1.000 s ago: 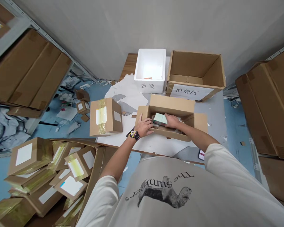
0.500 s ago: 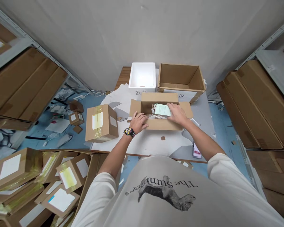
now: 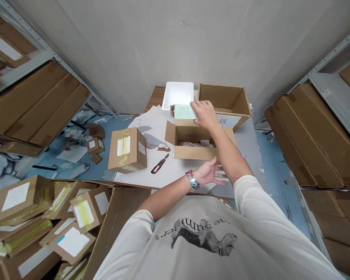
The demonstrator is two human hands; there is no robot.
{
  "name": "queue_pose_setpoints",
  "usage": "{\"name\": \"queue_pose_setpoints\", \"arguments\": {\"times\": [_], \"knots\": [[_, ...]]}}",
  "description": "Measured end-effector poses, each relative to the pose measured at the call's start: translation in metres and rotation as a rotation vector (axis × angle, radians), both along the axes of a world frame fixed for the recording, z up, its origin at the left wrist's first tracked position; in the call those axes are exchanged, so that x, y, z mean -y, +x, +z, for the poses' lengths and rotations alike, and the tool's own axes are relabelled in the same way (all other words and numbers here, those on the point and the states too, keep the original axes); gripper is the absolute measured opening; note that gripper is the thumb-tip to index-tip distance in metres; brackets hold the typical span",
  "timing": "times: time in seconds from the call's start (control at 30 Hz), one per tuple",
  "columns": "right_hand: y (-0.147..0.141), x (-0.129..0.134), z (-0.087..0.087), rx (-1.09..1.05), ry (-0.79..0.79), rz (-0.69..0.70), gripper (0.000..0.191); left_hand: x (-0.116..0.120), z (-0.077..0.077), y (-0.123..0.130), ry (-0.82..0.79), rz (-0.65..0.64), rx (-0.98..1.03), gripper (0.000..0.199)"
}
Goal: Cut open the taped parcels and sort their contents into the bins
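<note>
My right hand (image 3: 205,114) grips the right end of a pale green box (image 3: 184,111), held above the back of an open cardboard box (image 3: 196,153) and in front of the white foam box (image 3: 178,95). The green box's left end looks dark, its details unclear. Crumpled packing and a white piece lie inside the open cardboard box. My left hand (image 3: 211,172), with a patterned watch on the wrist, is open, palm turned up, just in front of that box's near side. It holds nothing.
A utility knife (image 3: 160,163) lies on the table beside a taped carton (image 3: 127,151). A larger open carton (image 3: 224,99) stands at the back right. Parcels (image 3: 72,243) fill a big box at lower left. Shelves with cartons flank both sides.
My right hand has lifted the pale green box out of the open cardboard box, up and to the left. My left hand left the box's edge and moved right, uncovering the utility knife.
</note>
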State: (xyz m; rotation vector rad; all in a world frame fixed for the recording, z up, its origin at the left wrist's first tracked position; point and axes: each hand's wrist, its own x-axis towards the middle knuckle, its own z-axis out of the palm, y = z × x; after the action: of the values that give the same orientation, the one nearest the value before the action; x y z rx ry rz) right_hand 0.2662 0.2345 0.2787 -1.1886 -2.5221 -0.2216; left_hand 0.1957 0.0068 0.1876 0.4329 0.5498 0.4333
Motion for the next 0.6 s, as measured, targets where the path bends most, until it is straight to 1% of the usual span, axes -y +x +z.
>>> {"name": "queue_pose_setpoints", "arguments": {"times": [0.03,0.07,0.1,0.17,0.23,0.3,0.37,0.4,0.47,0.53,0.6], "knots": [[-0.005,-0.004,0.006,-0.023,0.018,0.005,0.072,0.002,0.008,0.006,-0.046,-0.088,0.031,0.059],[-0.009,-0.007,0.01,-0.042,0.034,0.01,0.073,0.002,0.015,0.008,-0.083,-0.128,0.04,0.056],[-0.012,-0.008,0.012,-0.057,0.047,0.014,0.074,0.002,0.022,0.008,-0.116,-0.128,0.036,0.051],[-0.015,-0.005,0.012,-0.071,0.066,0.022,0.075,0.001,0.031,0.003,-0.172,-0.033,0.02,0.039],[-0.017,0.002,0.007,-0.068,0.07,0.033,0.075,0.001,0.034,-0.004,-0.218,0.055,0.016,0.031],[-0.019,0.011,0.001,-0.056,0.061,0.041,0.075,0.001,0.033,-0.008,-0.262,0.082,0.023,0.025],[-0.02,0.02,-0.003,-0.05,0.055,0.044,0.074,-0.001,0.026,-0.013,-0.291,0.134,0.023,0.018],[-0.019,0.025,-0.005,-0.049,0.056,0.047,0.073,-0.003,0.021,-0.018,-0.286,0.196,0.016,0.016],[-0.014,0.037,-0.008,-0.044,0.063,0.068,0.071,-0.014,0.01,-0.039,-0.218,0.39,-0.033,0.02],[-0.003,0.051,-0.01,-0.033,0.072,0.108,0.067,-0.03,-0.002,-0.074,-0.057,0.676,-0.167,0.022],[0.013,0.067,-0.014,-0.034,0.078,0.156,0.059,-0.044,-0.011,-0.117,0.079,0.896,-0.337,0.025]]}}
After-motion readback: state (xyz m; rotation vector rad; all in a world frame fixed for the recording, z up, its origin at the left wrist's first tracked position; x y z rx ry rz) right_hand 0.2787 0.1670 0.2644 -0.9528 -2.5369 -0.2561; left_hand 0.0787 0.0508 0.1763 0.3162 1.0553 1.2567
